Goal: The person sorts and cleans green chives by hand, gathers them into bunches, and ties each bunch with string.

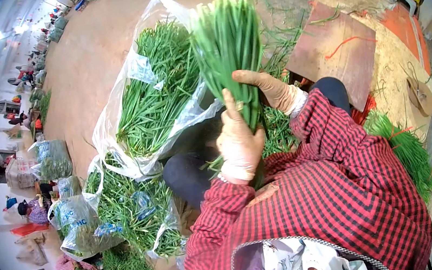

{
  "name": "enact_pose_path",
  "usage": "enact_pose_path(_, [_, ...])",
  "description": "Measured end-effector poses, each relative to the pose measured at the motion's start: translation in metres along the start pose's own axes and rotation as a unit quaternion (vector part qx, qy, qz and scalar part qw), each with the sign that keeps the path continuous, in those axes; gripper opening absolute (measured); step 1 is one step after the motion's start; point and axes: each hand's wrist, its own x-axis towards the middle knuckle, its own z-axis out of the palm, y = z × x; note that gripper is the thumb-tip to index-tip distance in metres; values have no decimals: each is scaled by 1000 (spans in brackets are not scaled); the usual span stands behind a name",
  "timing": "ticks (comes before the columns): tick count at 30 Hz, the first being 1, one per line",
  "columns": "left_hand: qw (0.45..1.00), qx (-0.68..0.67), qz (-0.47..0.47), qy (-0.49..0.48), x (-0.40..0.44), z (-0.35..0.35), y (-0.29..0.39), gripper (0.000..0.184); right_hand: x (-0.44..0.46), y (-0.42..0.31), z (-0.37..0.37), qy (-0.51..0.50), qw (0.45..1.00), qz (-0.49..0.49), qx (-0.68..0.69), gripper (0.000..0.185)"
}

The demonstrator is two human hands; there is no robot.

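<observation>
A thick bunch of chives point(229, 51) stands upright in front of me, its pale cut ends at the top. My left hand point(240, 141), in a thin light glove, is closed round the lower part of the bunch. Higher up on the other side, my gloved right hand point(274, 88) grips it, thumb across the stalks and fingers hidden behind. Leafy ends trail below my left hand. Just left of the bunch lies an open clear plastic bag point(111, 129) full of loose chives point(157, 82).
A second bag of loose chives point(132, 206) lies nearer on the left. On the right are a wooden board point(334, 56) with a red tie point(348, 44), a roll of tape point(420, 97) and tied chives point(407, 159). Other people and stuffed bags point(53, 159) line the left side.
</observation>
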Motion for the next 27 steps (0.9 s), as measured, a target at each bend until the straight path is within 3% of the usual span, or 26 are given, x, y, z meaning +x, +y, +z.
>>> enact_pose_path(2, [996, -71, 59, -18, 4, 9, 11, 110, -9, -14, -14, 13, 1000, -25, -3, 43])
enact_pose_path(5, [957, -196, 193, -87, 9, -1, 14, 98, -22, -32, -40, 55, 998, 10, 12, 45])
enact_pose_path(6, [900, -375, 145, -170, 12, 1, 5, 78, -34, -46, -34, 85, 996, 30, -24, 44])
enact_pose_path(7, [860, -452, 105, -215, 15, 1, -11, 63, -44, -52, -46, 83, 995, 53, -16, 39])
enact_pose_path(9, [810, -545, -44, -211, 22, -29, -23, 50, -53, -66, -66, 59, 993, 63, -82, 33])
enact_pose_path(11, [813, -575, -59, -70, 32, -25, -63, 67, -69, -73, -70, 65, 988, 102, -98, 28])
enact_pose_path(13, [765, -644, -10, -27, 40, -28, -69, 73, -70, -72, -72, 53, 982, 112, -142, 32])
enact_pose_path(14, [732, -681, -3, -31, 43, -20, -75, 85, -71, -66, -62, 30, 964, 67, -257, 41])
enact_pose_path(15, [729, -684, -8, -22, 44, -19, -72, 85, -69, -60, -46, 2, 930, 20, -368, 50])
enact_pose_path(16, [706, -707, 32, -28, 46, -19, -65, 86, -65, -53, -24, -54, 920, -25, -387, 72])
enact_pose_path(17, [683, -726, 71, -33, 46, -19, -61, 87, -62, -38, -18, -89, 889, 13, -448, 94])
enact_pose_path(18, [658, -752, 38, -24, 45, -17, -61, 86, -64, -30, 1, -81, 809, 41, -580, 102])
enact_pose_path(19, [675, -737, 22, -15, 40, -12, -74, 86, -70, -23, 17, -72, 709, 66, -698, 111])
enact_pose_path(21, [662, -749, 15, -10, 34, -13, -81, 84, -76, 2, 16, -90, 644, 21, -759, 123])
enact_pose_path(23, [629, -777, 3, -15, 22, -19, -81, 83, -77, 6, 14, -108, 643, 9, -758, 123])
enact_pose_path(25, [605, -796, 2, -19, 15, -21, -79, 80, -66, 5, 5, -144, 661, -76, -733, 116])
enact_pose_path(26, [594, -804, 1, -29, 14, -20, -83, 81, -58, -18, 35, -154, 756, -28, -636, 106])
enact_pose_path(27, [583, -812, 1, -38, 17, -20, -85, 81, -52, -13, 31, -121, 761, -37, -637, 104])
